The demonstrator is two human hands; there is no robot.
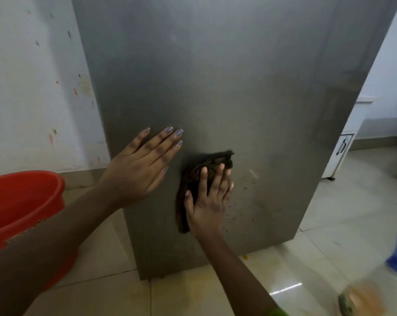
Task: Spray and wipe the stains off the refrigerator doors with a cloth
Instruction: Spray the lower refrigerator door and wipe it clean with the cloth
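Head view: left grip [138, 172] flat on fridge door [238, 87], fingers straight. Right grip [210, 199], fingers spread, presses dark cloth [218, 159] flat against lower door. Brown specks [237, 216] just beside it. Red bucket [22, 201] at left.

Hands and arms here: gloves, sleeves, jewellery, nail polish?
No gloves, rings or watch. Left hand: long nails, grey-lilac polish. Right hand: short nails, seemingly unpainted. Forearms bare; a green fabric sliver at the bottom edge may be a sleeve.

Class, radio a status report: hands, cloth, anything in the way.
Left hand flat on fridge door. Right hand presses dark cloth on it. Specks show right of cloth. Red tub stands aside.
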